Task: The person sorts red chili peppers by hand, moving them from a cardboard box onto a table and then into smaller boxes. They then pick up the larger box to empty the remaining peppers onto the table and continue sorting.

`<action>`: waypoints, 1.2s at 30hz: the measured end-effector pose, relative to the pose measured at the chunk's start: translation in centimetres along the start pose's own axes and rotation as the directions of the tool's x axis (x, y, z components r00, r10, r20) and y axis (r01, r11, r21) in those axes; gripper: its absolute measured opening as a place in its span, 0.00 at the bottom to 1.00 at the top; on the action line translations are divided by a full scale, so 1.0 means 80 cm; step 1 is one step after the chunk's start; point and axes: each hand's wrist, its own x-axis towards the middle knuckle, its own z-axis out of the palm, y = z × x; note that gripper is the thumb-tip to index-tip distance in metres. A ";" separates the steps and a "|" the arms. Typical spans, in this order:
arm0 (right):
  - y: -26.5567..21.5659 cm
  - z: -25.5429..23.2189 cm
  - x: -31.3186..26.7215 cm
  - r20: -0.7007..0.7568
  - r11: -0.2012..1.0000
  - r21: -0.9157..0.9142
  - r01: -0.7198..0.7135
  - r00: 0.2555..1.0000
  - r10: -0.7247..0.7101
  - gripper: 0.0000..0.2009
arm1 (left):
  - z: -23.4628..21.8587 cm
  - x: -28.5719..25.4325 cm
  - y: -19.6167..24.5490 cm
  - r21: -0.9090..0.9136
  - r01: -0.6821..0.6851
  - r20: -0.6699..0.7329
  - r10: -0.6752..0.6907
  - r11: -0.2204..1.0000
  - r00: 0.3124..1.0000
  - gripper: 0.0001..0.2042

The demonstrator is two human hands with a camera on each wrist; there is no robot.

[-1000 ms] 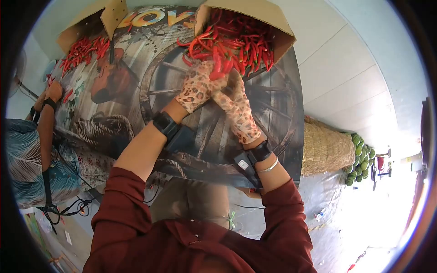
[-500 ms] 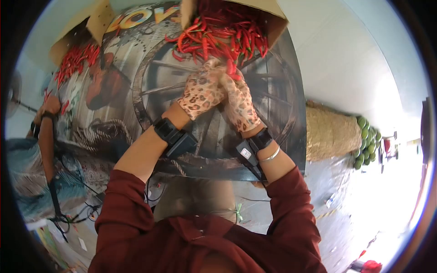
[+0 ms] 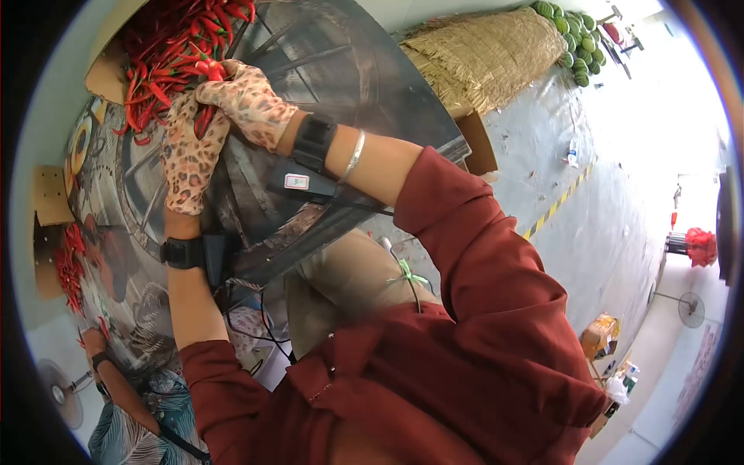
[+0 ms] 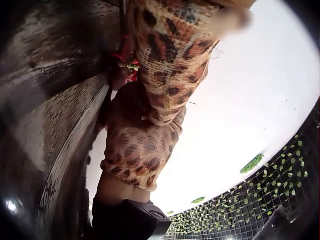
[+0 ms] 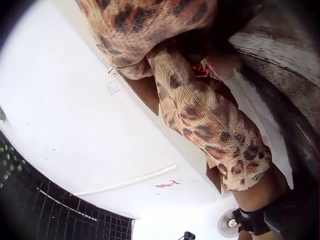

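Both hands wear leopard-print gloves and meet just in front of a heap of red chili peppers point(image 3: 167, 46) in the head view. My left hand point(image 3: 190, 159) grips red chilies point(image 3: 204, 122) that show between thumb and fingers. Against it, fingertips close by, my right hand point(image 3: 248, 105) pinches more chilies point(image 3: 211, 70) at their upper ends. In the left wrist view the gloves overlap, with a bit of red and a green stem point(image 4: 132, 66) showing behind them. Most of the held chilies are hidden by the gloves in the right wrist view.
The heap spills from a cardboard box point(image 3: 108, 74) onto a table point(image 3: 325, 70) printed with a wheel. A second box point(image 3: 48, 263) with chilies stands farther left, near another person's arm point(image 3: 124, 395). Beyond the table lie a straw-covered bundle point(image 3: 484, 58) and several watermelons point(image 3: 577, 43).
The head view has turned, so table, boxes and hands now appear farther left and rotated. Both hands stay together at the heap with chilies between them.
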 end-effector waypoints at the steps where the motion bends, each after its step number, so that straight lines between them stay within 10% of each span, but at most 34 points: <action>1: -0.013 0.005 -0.012 -0.004 0.996 -0.078 0.045 0.999 -0.045 0.20 | -0.012 0.021 0.018 0.040 -0.215 -0.232 0.218 0.976 0.948 0.22; 7: -0.048 -0.007 -0.033 -0.054 0.968 -0.220 0.125 0.989 -0.140 0.18 | -0.026 0.112 0.051 -0.435 -0.016 -0.211 -0.084 0.900 0.974 0.21; 11: -0.101 -0.077 -0.043 0.285 0.483 -0.614 0.625 0.745 -0.603 0.16 | -0.016 0.120 0.052 -0.683 0.119 -0.101 -0.254 0.721 0.962 0.21; 12: -0.128 -0.092 -0.064 0.393 0.279 -0.652 0.706 0.628 -0.671 0.16 | -0.008 0.110 0.022 -0.201 -0.076 -0.210 0.033 0.977 0.977 0.20; 13: -0.161 -0.086 -0.097 0.119 0.658 -0.526 0.539 0.813 -0.570 0.11 | -0.003 0.104 0.007 0.341 -0.269 -0.154 0.335 0.901 0.929 0.19; 14: -0.188 -0.081 -0.134 -0.105 0.914 -0.268 0.304 0.934 -0.341 0.08 | -0.005 0.106 0.016 0.336 -0.276 -0.152 0.341 0.900 0.928 0.19; 16: -0.227 -0.115 -0.184 -0.195 0.884 -0.316 0.345 0.888 -0.417 0.13 | -0.019 0.116 0.047 -0.446 0.058 -0.140 -0.134 0.893 0.981 0.18; 18: -0.239 -0.188 -0.226 -0.083 0.663 -0.581 0.473 0.776 -0.626 0.09 | -0.022 0.118 0.057 -0.467 0.169 -0.097 -0.240 0.868 0.966 0.18; 20: -0.254 -0.257 -0.269 0.394 -0.370 -0.914 0.169 0.595 -0.701 0.10 | -0.014 0.116 0.040 -0.390 0.075 -0.105 -0.125 0.918 0.987 0.17; 22: -0.244 -0.315 -0.295 -0.199 0.444 -0.855 0.269 0.620 -0.759 0.11 | -0.016 0.119 0.044 -0.421 0.130 -0.073 -0.176 0.898 0.982 0.17; 24: -0.234 -0.314 -0.315 -0.574 0.807 -0.530 0.259 0.591 -0.567 0.11 | -0.019 0.119 0.051 -0.442 0.246 -0.003 -0.276 0.862 0.961 0.16; 28: -0.170 -0.395 -0.314 -0.627 0.709 -0.701 -0.077 0.541 -0.560 0.09 | -0.019 0.119 0.053 -0.359 0.231 -0.023 -0.256 0.904 0.966 0.16; 32: -0.109 -0.448 -0.278 -0.495 0.298 -0.864 -0.406 0.576 -0.651 0.13 | -0.025 0.123 0.063 -0.373 0.226 -0.042 -0.260 0.900 0.965 0.14; 36: -0.066 -0.478 -0.256 -0.431 0.215 -0.901 -0.376 0.734 -0.525 0.25 | -0.024 0.123 0.061 -0.414 0.253 -0.009 -0.282 0.874 0.959 0.14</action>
